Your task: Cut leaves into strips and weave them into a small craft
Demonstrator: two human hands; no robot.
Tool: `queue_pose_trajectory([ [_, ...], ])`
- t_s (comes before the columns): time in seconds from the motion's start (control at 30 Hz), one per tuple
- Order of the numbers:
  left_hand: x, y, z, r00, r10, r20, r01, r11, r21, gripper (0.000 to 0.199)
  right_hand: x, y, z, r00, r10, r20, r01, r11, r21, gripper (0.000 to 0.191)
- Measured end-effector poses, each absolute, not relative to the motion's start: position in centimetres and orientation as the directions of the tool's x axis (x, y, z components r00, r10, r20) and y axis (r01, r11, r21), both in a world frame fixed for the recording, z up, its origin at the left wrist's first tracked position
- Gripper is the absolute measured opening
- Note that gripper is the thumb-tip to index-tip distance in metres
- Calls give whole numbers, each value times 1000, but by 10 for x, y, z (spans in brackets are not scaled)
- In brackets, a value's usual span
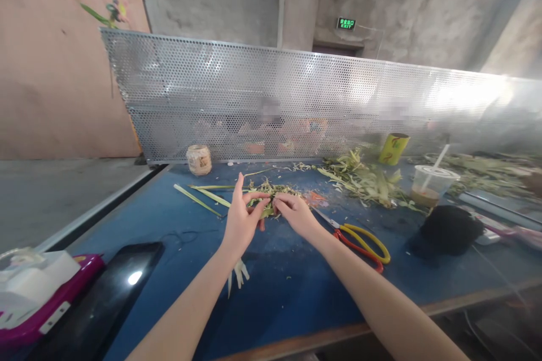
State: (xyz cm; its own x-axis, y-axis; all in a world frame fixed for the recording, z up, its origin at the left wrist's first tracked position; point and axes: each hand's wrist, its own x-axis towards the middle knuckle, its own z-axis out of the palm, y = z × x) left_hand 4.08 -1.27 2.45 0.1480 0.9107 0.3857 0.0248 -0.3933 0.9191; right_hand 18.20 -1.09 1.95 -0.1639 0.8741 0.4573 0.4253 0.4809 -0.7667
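Above the middle of the blue table, my left hand (244,217) and my right hand (293,213) meet almost fingertip to fingertip. Thumb and a finger of my left hand pinch a green plant strip (267,212), while another finger points up. My right hand has its fingertips closed at the strip's right end; what exactly they grip is too small to make out. Just behind my hands lies a heap of shredded plant bits (277,187). Scissors (364,241) with one red and one yellow handle loop rest beside my right forearm. A pale cut strip (240,273) lies by my left wrist.
Long green strips (199,200) lie to the left, near a pale jar (199,159). Leaf scraps (366,180), a yellow can (393,149), a plastic cup (432,183) and a black bundle (451,228) are rightward. A perforated metal partition (237,84) stands behind; a dark tablet-like slab (105,287) lies front left.
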Motion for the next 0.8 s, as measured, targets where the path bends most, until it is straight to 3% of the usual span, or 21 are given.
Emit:
queue_pose_trajectory([
  [0.4, 42, -14, 22, 179, 879, 442, 11, -452, 892, 66, 182, -11, 21, -121, 893, 433, 383, 445, -810, 24],
  [0.67, 43, -13, 21, 217, 877, 428, 16, -442, 897, 54, 183, -8, 22, -119, 955, 273, 142, 288, -947, 20],
  [0.8, 44, -11, 22, 177, 887, 426, 14, -435, 900, 52, 185, -9, 23, -102, 959, 263, 142, 276, -951, 22],
])
